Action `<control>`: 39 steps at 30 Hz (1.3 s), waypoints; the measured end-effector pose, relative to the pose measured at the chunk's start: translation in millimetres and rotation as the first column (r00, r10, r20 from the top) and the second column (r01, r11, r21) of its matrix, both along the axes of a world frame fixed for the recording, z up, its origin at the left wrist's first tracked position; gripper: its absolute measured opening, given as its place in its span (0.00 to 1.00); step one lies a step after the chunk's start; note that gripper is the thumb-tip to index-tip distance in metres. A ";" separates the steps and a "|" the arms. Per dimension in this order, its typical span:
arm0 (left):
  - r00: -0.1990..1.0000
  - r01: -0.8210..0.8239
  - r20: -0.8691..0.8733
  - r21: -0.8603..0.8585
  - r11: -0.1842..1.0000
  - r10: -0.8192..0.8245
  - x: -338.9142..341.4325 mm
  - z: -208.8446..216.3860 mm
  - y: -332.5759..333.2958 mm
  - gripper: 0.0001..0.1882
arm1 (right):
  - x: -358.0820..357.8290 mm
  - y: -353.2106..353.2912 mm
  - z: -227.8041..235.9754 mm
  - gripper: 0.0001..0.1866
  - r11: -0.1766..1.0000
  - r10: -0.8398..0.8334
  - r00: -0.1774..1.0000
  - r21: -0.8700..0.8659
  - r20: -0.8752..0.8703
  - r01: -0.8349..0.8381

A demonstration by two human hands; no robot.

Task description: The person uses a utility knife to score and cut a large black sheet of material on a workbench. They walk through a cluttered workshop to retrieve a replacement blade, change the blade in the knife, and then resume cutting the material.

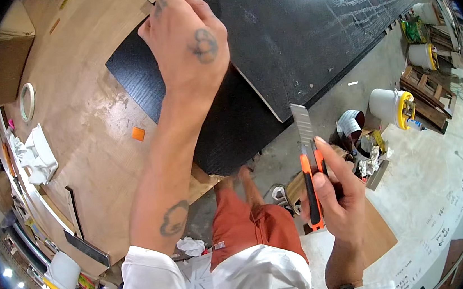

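My left hand (186,36) reaches out over a black wood-grain panel (298,30) and pinches a thin pale strip at the panel's far edge. My right hand (335,195) is held lower right, closed around an orange and black utility knife (310,170) whose long blade is extended and points up, away from me. The blade hangs in the air above the floor, apart from the panel. A second black sheet (140,80) lies under the top panel, both resting on a wooden workbench (82,120).
A roll of tape (27,101), white rags (38,156) and a small orange square (138,134) lie on the bench. White buckets with yellow lids (391,106), scraps and wooden pallets (427,96) stand on the floor at right. A cardboard sheet (379,230) lies below my right hand.
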State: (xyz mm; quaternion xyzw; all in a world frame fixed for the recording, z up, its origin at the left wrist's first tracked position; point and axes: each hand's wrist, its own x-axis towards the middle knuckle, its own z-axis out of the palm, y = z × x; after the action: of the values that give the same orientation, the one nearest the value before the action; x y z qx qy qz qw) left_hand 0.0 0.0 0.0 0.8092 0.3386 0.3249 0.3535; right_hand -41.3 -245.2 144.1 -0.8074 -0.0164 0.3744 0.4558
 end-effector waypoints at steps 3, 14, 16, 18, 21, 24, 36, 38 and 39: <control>0.997 0.000 0.080 0.226 0.974 -0.018 17.7 13.5 46.9 0.09 | 7.4 36.0 -39.6 0.24 0.985 -0.021 0.992 0.171 0.125 0.000; 0.998 -0.007 0.064 0.260 0.966 -0.009 2.2 12.2 45.0 0.09 | 1.8 19.3 -49.9 0.24 0.977 0.029 0.997 0.208 0.076 -0.044; 0.997 0.011 0.068 0.322 0.947 -0.035 2.8 9.8 46.5 0.09 | 1.6 20.7 -45.0 0.24 0.980 0.006 0.999 0.200 0.045 -0.015; 0.996 -0.011 0.086 0.332 0.943 -0.018 3.8 10.2 49.1 0.09 | 5.0 34.9 -47.6 0.24 0.975 -0.027 1.000 0.221 -0.003 0.027; 0.999 0.010 0.043 0.192 0.981 -0.018 1.3 15.1 40.6 0.09 | -0.7 21.9 -50.4 0.24 0.968 -0.026 1.000 0.251 0.012 0.022; 0.998 0.004 0.056 0.415 0.910 -0.030 3.0 8.1 49.9 0.09 | 1.5 19.0 -50.7 0.24 0.972 0.008 1.000 0.236 0.027 -0.014; 0.998 0.010 0.059 0.335 0.942 -0.031 2.3 9.9 47.5 0.10 | -0.7 23.4 -50.0 0.24 0.972 0.000 0.999 0.235 0.034 -0.008; 1.000 0.027 -0.008 0.255 0.967 -0.025 0.2 12.7 45.8 0.11 | 2.1 15.1 -51.8 0.24 0.973 0.026 0.999 0.227 0.039 -0.034; 1.000 0.016 0.008 0.298 0.954 -0.019 1.0 12.7 46.8 0.10 | 1.4 13.9 -49.6 0.24 0.975 0.031 0.999 0.218 0.040 -0.039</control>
State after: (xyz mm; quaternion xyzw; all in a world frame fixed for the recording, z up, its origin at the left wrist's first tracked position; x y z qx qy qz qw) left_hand 1.0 46.8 12.7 0.8544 0.2768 0.3736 0.2320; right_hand -39.9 -231.2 94.4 -0.7587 -0.0800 0.3636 0.5347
